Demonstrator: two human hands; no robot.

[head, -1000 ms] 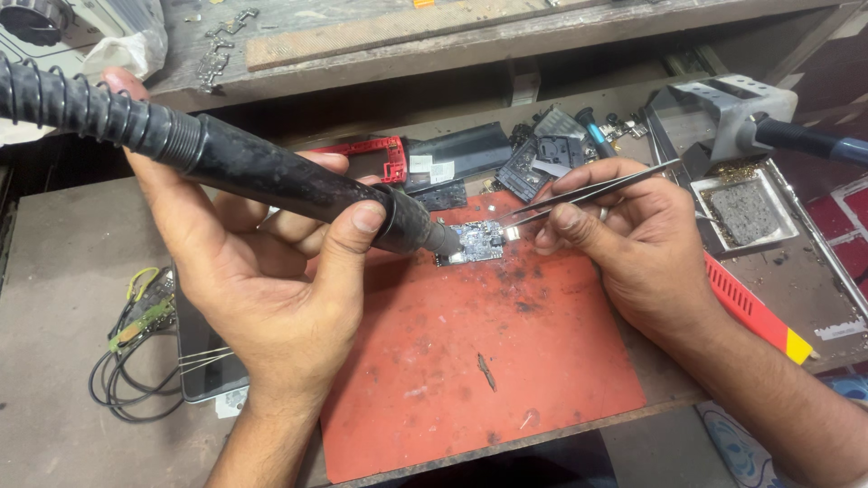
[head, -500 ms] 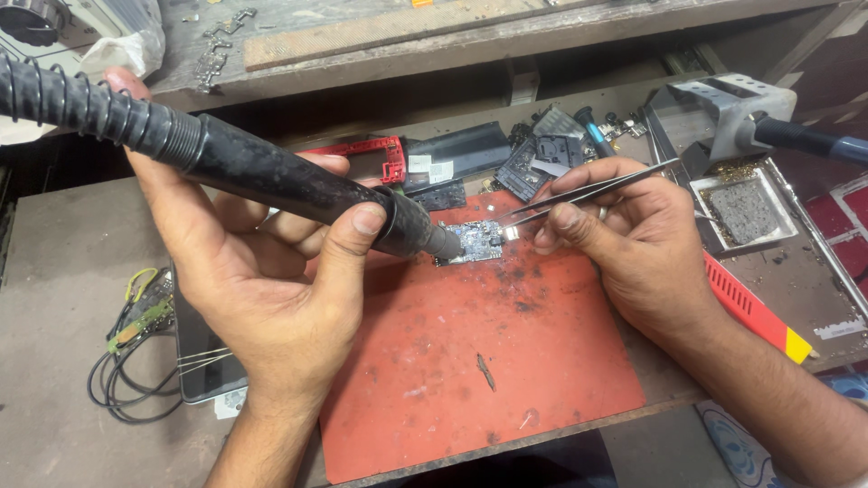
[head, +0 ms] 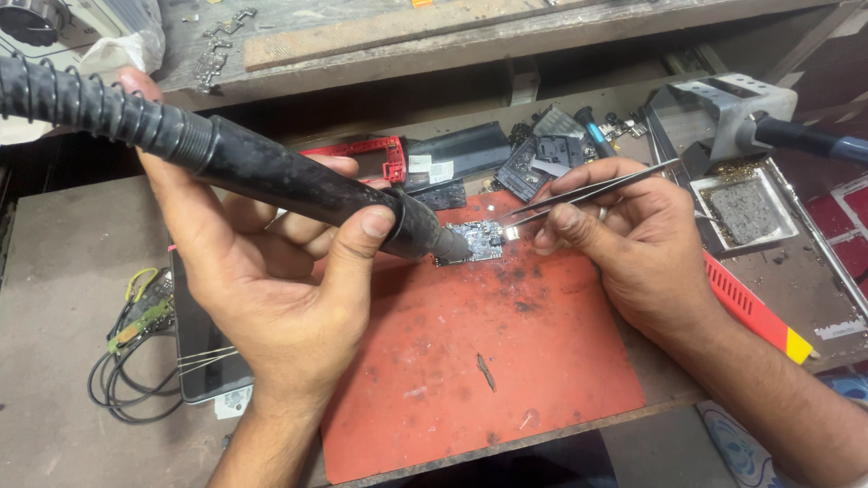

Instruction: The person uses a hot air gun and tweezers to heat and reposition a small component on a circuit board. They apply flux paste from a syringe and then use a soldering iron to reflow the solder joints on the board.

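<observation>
At the near edge of the desk (head: 54, 298) lies a red work mat (head: 506, 380), scuffed and dotted with dark residue, with a small dark sliver on its bare middle. It gives the work a flat surface of its own, apart from the clutter behind.

To the mat's left, a dark phone (head: 201, 348) lies flat near a tangle of coloured wires (head: 136, 316), out of the way of both arms.

The left hand (head: 262, 289) comes up from the near edge and is closed around a thick black hot-air handpiece (head: 289, 176), thumb pressed over the barrel and fingers curled beneath. The ribbed hose (head: 68, 99) trails away over the desk's far left corner. The grip sits close to the nozzle, which probably helps keep the tip steady, and the nozzle slants down toward the small circuit board (head: 477, 242).

That board rests at the far edge of the mat, roughly in its middle, between the two hands. The right hand (head: 633, 239) enters from the near right corner and pinches slim metal tweezers (head: 588, 192) between thumb and fingers, points aimed at the board's right end. Whether the tips touch the board I cannot tell.

A red-handled tool with a yellow end (head: 755, 312) lies along the mat's right edge. Farther back sit a red frame (head: 380, 158), dark casing parts (head: 533, 158) and, at the far right, a grey iron stand (head: 732, 108) over a metal tray (head: 746, 210).
</observation>
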